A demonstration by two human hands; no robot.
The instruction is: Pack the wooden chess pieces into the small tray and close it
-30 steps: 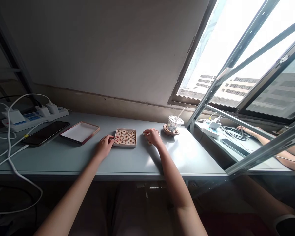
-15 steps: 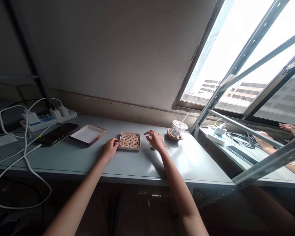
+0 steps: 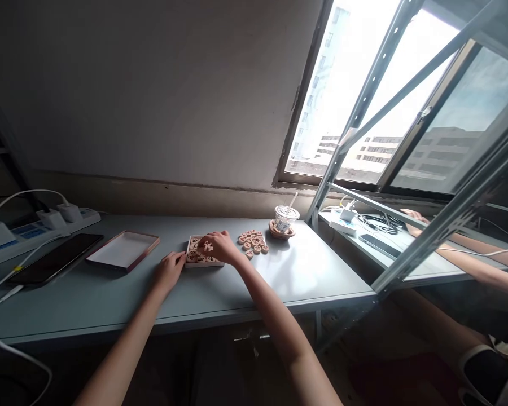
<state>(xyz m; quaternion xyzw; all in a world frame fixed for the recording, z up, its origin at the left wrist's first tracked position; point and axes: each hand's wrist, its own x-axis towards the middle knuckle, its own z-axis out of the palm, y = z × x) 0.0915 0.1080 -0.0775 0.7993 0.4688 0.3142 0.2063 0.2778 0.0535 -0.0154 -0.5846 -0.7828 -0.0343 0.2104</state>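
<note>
Characters on the round pieces (image 3: 257, 248) and print on the cup (image 3: 283, 225) are too small to read.

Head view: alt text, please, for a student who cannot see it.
A person's right hand is over a small box of round, marked pieces on a grey desk, the left hand at the box's left side. Loose pieces lie to the right, near a lidded cup; a shallow tray and a phone lie to the left.

I saw the left forearm (image 3: 131, 336) slant in from the near left, the left hand (image 3: 167, 270) low, its fingers loosely curled. The right forearm (image 3: 273, 299) reached leftward from the near right; the right hand (image 3: 220, 247) arched slightly farther off, fingertips partly hidden, the two hands apart.
</note>
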